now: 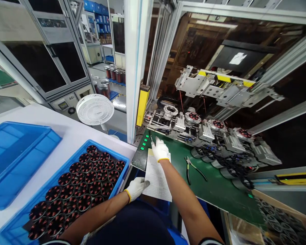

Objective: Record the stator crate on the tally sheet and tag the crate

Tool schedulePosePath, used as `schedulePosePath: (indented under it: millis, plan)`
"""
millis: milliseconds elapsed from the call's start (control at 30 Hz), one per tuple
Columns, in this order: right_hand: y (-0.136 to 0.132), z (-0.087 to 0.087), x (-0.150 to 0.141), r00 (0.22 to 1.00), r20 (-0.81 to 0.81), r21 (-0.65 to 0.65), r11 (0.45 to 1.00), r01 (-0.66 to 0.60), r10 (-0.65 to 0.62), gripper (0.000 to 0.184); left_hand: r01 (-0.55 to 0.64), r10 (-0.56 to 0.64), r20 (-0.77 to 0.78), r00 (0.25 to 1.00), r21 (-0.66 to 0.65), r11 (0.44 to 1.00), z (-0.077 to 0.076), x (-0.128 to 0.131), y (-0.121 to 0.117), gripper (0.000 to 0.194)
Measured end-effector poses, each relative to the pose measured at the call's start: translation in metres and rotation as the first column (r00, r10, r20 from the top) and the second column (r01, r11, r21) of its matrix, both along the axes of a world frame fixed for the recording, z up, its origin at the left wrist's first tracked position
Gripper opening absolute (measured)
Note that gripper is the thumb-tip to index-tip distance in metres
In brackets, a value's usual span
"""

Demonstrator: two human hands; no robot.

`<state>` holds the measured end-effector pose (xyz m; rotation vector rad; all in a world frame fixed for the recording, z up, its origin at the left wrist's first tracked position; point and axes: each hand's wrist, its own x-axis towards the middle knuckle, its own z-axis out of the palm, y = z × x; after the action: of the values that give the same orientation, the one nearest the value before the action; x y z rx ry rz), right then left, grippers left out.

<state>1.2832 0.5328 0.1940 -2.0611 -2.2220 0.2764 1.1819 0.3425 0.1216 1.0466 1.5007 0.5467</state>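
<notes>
Paper [156, 182] is what both hands are at: it lies at the left end of the green bench [214, 195], near end sticking out past the bench's edge. Left hand [136, 188] is at the paper's left edge, fingers stretched out and loosely together; can't tell if it's pinching that edge or just resting there. Right hand [160, 150] covers the far end, fingers bunched, a thin stick [150, 135] poking out by them. Could be a pen, but it's too small to say, and I can't tell if the fingers are clamped on it.

How far along? Paper's laid out with rows of fine marks down it, so I'd call that much set. Whether any rows are filled in or left over, no clue, way too tiny to read. On the machine [206, 132] behind the bench, three of four nests [220, 130] carry black-and-red cores [193, 116]; on the leftmost I only make out a metal ring [170, 115].

Materials: thin, whitish paper, pretty flat. White cloth gloves [134, 192] with yellow cuffs, greyish at the left fingertips. Bench top is smooth dark green, with pliers [188, 164] on it, handles splayed. Left of the bench, a blue plastic tray [12, 234] is packed with more cores, round with reddish wedges like pie slices.
</notes>
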Motion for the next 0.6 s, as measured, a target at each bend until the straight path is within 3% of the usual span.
schedulePosePath:
  millis: [133, 200, 267, 367, 433, 467, 533, 600]
  plan:
    - [-0.026, 0.003, 0.059, 0.957, -0.162, 0.033, 0.968, 0.247, -0.239, 0.061, -0.004, 0.001, 0.178, 0.984, 0.014, 1.0, 0.003, -0.013, -0.009, 0.044]
    - [-0.047, 0.001, 0.092, 0.898, -0.285, -0.082, 0.942, 0.325, -0.335, 0.067, -0.009, -0.005, 0.28, 0.96, 0.048, 0.999, 0.007, -0.015, -0.012, 0.051]
    - [-0.07, -0.003, 0.115, 0.828, -0.414, -0.242, 0.923, 0.3, -0.378, 0.066, 0.009, -0.038, 0.301, 0.953, 0.097, 0.995, 0.013, -0.014, -0.013, 0.055]
    - [-0.103, -0.004, 0.127, 0.588, -0.709, -0.409, 0.906, 0.108, -0.39, 0.062, 0.1, -0.132, 0.167, 0.977, 0.185, 0.978, 0.024, -0.011, -0.014, 0.049]
    - [-0.117, 0.005, 0.127, 0.387, -0.856, -0.371, 0.928, 0.002, -0.343, 0.061, 0.183, -0.212, 0.138, 0.968, 0.192, 0.964, 0.034, -0.011, -0.012, 0.042]
    - [-0.122, 0.013, 0.127, 0.342, -0.891, -0.32, 0.947, -0.006, -0.299, 0.06, 0.216, -0.247, 0.165, 0.955, 0.187, 0.958, 0.04, -0.013, -0.009, 0.041]
    - [-0.13, 0.032, 0.126, 0.433, -0.88, -0.196, 0.98, 0.043, -0.195, 0.053, 0.205, -0.26, 0.296, 0.919, 0.205, 0.957, 0.053, -0.021, 0.001, 0.052]
    - [-0.136, 0.052, 0.126, 0.591, -0.795, -0.113, 0.991, 0.073, -0.134, 0.049, 0.075, -0.186, 0.478, 0.858, 0.242, 0.967, 0.068, -0.035, 0.016, 0.064]
